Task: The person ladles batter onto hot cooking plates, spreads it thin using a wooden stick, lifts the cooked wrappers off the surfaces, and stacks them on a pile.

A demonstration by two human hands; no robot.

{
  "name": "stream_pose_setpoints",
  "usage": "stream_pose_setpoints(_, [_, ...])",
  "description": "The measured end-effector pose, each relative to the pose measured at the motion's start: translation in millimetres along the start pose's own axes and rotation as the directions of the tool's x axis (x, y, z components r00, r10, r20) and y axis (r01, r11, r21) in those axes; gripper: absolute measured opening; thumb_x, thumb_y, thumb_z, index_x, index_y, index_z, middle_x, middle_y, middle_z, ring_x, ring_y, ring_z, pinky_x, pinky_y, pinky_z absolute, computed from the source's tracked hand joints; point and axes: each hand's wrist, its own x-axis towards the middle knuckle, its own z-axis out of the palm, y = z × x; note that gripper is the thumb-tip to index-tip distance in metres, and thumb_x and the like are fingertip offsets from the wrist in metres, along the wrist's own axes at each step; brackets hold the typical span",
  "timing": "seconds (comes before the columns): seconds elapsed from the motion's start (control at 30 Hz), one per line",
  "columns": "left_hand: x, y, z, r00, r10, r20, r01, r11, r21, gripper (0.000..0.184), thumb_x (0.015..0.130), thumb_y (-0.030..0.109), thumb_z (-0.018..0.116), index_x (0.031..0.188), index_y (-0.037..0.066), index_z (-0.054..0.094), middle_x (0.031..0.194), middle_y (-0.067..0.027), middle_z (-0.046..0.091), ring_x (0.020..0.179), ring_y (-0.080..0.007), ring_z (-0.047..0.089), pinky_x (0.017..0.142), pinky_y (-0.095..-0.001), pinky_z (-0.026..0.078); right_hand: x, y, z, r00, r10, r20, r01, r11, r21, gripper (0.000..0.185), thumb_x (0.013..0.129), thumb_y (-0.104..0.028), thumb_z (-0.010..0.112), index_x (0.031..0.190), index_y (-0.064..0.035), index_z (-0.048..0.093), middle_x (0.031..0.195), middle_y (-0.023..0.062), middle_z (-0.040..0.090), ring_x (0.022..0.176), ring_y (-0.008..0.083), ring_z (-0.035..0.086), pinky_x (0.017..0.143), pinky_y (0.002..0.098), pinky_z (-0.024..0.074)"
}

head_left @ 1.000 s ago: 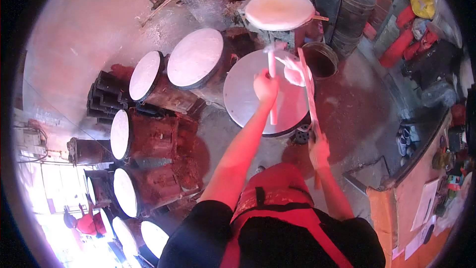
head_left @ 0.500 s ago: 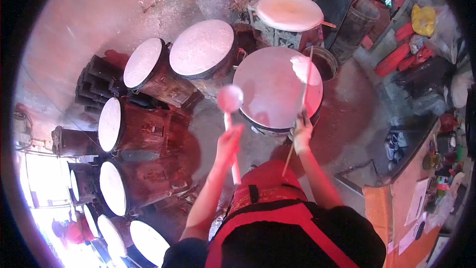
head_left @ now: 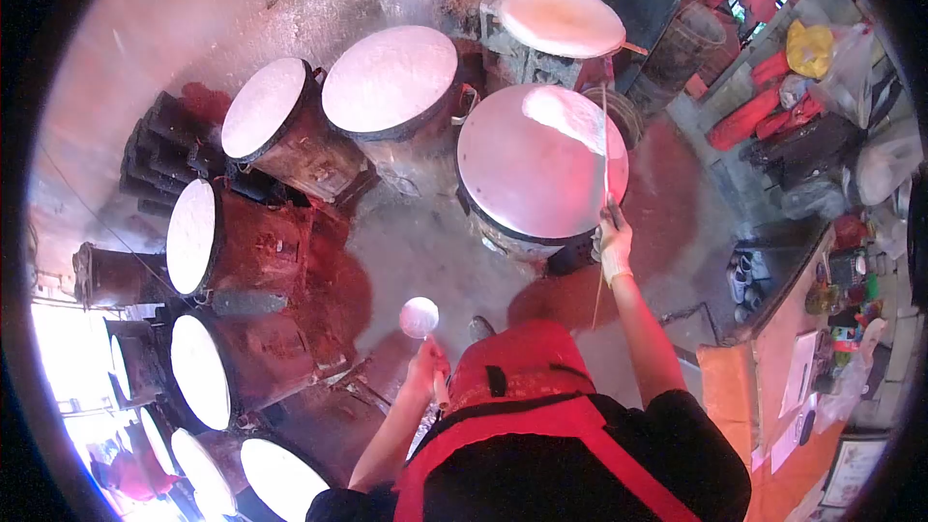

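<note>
While the left hand (head_left: 423, 370) grips a ladle (head_left: 420, 318), the right hand (head_left: 612, 240) grasps a stick (head_left: 606, 159) over the griddle (head_left: 522, 179) (white batter (head_left: 568, 116) near its far rim); light, level pressure probably suits best.

Rnd ladle (head_left: 420, 318) L; thin stick (head_left: 606, 169) over griddle (head_left: 527, 174) w/ wht batter (head_left: 564, 116).

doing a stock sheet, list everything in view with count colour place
round plate: 1, greyish pink, centre
patch: 1, white, on plate
pale-topped drums: about 8, brownish, left
pale disc: 1, cream, top centre
stacked cylinders: several, black, far left
bags: several, yellow or clear, right
shoes: at least 2, greyish, right
small goods: uncountable, mixed, right edge
ladle: 1, pale, lower centre
stick: 1, brownish, plate's right edge
apron: 1, red, bottom centre
left grip: 1, around ladle's handle
right grip: 1, around stick
</note>
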Motion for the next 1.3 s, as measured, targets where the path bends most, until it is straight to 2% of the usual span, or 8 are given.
stream_pose_setpoints(0.37, [-1.4,-63.0,41.2,0.997,0.08,-0.007,-0.08,0.994,-0.076,0.022,0.096,0.026,0.061,0.087,0.007,0.054,0.063,0.0025,0.047,0.046,-0.0089,0.041,0.041,-0.0215,0.033,21.8,-56.3,12.4,0.834,0.152,0.53,-0.021,0.969,-0.244,0.039,0.097,-0.023,0.06,0.136,-0.0219,0.057,0.06,-0.0088,0.04,0.043,0.0057,0.034,0.037,0.0237,0.0266])
stream_pose_setpoints(0.5, [-17.9,-84.7,91.6,0.99,0.137,-0.018,-0.138,0.98,-0.145,0.023,0.096,0.027,0.061,0.091,0.006,0.053,0.062,0.0028,0.042,0.046,-0.0069,0.038,0.041,-0.0204,0.032,100.3,-24.8,-59.0,0.934,0.203,0.296,-0.169,0.976,-0.135,0.04,0.097,-0.021,0.058,0.136,-0.023,0.056,0.056,-0.0077,0.038,0.038,0.0057,0.032,0.034,0.0243,0.0237])
stream_pose_setpoints(0.87, [-8.2,-159.2,116.5,0.996,0.055,0.076,-0.004,0.831,-0.556,0.024,0.096,0.025,0.061,0.101,0.003,0.054,0.065,0.0025,0.042,0.054,-0.0089,0.044,0.046,-0.0229,0.035,100.1,-60.8,-28.1,0.633,0.123,0.764,0.305,0.867,-0.393,0.041,0.097,-0.021,0.062,0.137,-0.0126,0.056,0.065,-0.0073,0.047,0.052,0.0044,0.038,0.04,0.0247,0.0302])
stream_pose_setpoints(0.97, [-55.3,-167.8,165.6,0.966,0.259,-0.01,-0.246,0.905,-0.347,0.021,0.097,0.022,0.06,0.102,0.002,0.053,0.066,0.0025,0.042,0.057,-0.0081,0.044,0.049,-0.0208,0.035,108.4,-96.7,-78.2,0.502,0.317,0.805,0.062,0.915,-0.399,0.044,0.094,-0.004,0.056,0.137,-0.0055,0.053,0.07,-0.0027,0.053,0.048,0.005,0.041,0.04,0.0238,0.0321])
stream_pose_setpoints(1.03, [-48.1,-168.1,159.0,0.979,0.205,0.011,-0.172,0.846,-0.504,0.019,0.097,0.019,0.06,0.102,0.001,0.053,0.066,0.0024,0.042,0.058,-0.0076,0.044,0.05,-0.0194,0.035,126.8,-112.1,-86.1,0.658,0.388,0.645,-0.159,0.909,-0.385,0.043,0.092,0.003,0.051,0.133,-0.0058,0.056,0.069,-0.0029,0.054,0.046,0.0044,0.039,0.039,0.0231,0.0313])
stream_pose_setpoints(1.1, [-56.5,-169.4,166.7,0.953,0.302,0.004,-0.271,0.862,-0.427,0.019,0.097,0.019,0.061,0.101,0.002,0.053,0.066,0.0021,0.043,0.057,-0.0074,0.044,0.049,-0.0194,0.036,209.8,-41.0,-70.9,0.805,0.04,0.592,0.143,0.955,-0.259,0.037,0.095,-0.009,0.051,0.131,-0.0112,0.059,0.059,-0.0072,0.043,0.044,0.0046,0.034,0.039,0.0233,0.0254])
stream_pose_setpoints(1.23, [-55.9,-166.6,153.8,0.969,0.246,-0.026,-0.224,0.832,-0.507,0.02,0.097,0.022,0.062,0.098,0.004,0.054,0.066,0.0016,0.043,0.055,-0.0073,0.042,0.046,-0.0191,0.036,186.6,-50.5,-25.2,0.641,0.235,0.73,-0.116,0.971,-0.21,0.033,0.093,0.007,0.05,0.122,-0.0034,0.063,0.082,-0.0012,0.061,0.054,0.0055,0.044,0.045,0.0206,0.0332])
stream_pose_setpoints(1.3, [-61.7,-164.5,156.8,0.976,0.206,-0.071,-0.215,0.862,-0.46,0.019,0.097,0.022,0.061,0.094,0.004,0.055,0.066,0.0008,0.043,0.052,-0.0073,0.041,0.042,-0.0192,0.035,151.8,-73.8,-40.4,0.538,0.285,0.793,0.199,0.871,-0.448,0.04,0.091,0.006,0.057,0.13,-0.004,0.06,0.09,-0.0022,0.061,0.064,0.0048,0.045,0.052,0.0201,0.0376])
